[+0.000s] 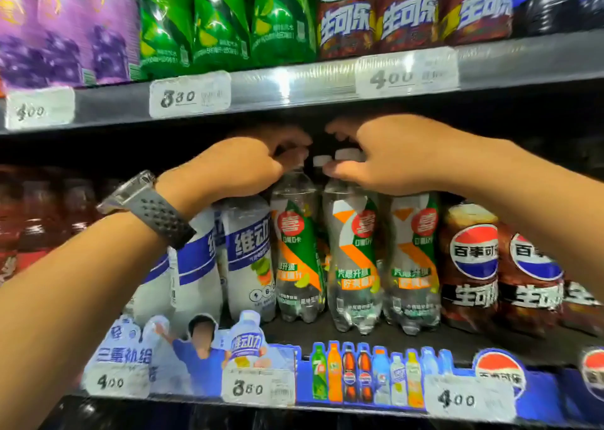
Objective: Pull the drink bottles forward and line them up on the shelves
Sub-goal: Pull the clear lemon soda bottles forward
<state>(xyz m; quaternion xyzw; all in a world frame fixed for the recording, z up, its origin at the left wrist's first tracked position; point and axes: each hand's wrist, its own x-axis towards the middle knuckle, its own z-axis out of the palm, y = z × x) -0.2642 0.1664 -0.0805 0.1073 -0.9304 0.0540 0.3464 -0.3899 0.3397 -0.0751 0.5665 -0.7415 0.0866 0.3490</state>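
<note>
Clear plastic with green-and-orange labels: 3 front bottles stand upright, side by side, below both grips. The left hand (242, 168) is curled over the cap of the left bottle (295, 250). The right hand (392, 158) is closed on the neck of the middle bottle (354, 266), thumb pressed just under its white cap. Each long axis runs straight down from the grip to the shelf floor (376, 335). A rear bottle (322, 160) is shown by its cap only, between the 2 hands; the right hand is judged nearer. The third bottle (413, 259) stands ungripped beneath the right palm. The left bottle's base sits slightly behind its neighbours', so a pull toward the wrist is judged due.
</note>
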